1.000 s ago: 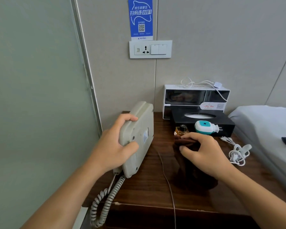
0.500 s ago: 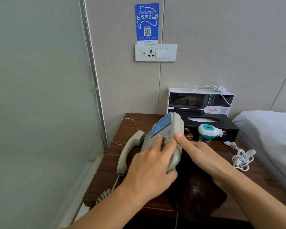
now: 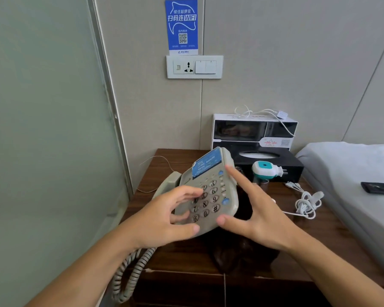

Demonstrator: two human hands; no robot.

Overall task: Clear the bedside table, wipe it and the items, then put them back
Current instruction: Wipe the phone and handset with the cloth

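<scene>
Both hands, left [image 3: 164,214] and right [image 3: 256,214], fingers spread, cradle the tilted telephone [image 3: 208,191]; keys 1, 4 hidden; upper sticker [image 3: 181,25] reads "WIFI".

Counted: one telephone [image 3: 208,191], two boxes [image 3: 254,131] [image 3: 273,161], one plug-in device [image 3: 267,169], two white cables [image 3: 306,202] [image 3: 264,113], one dark cloth [image 3: 237,253], two hands [image 3: 166,220] [image 3: 259,218].
</scene>
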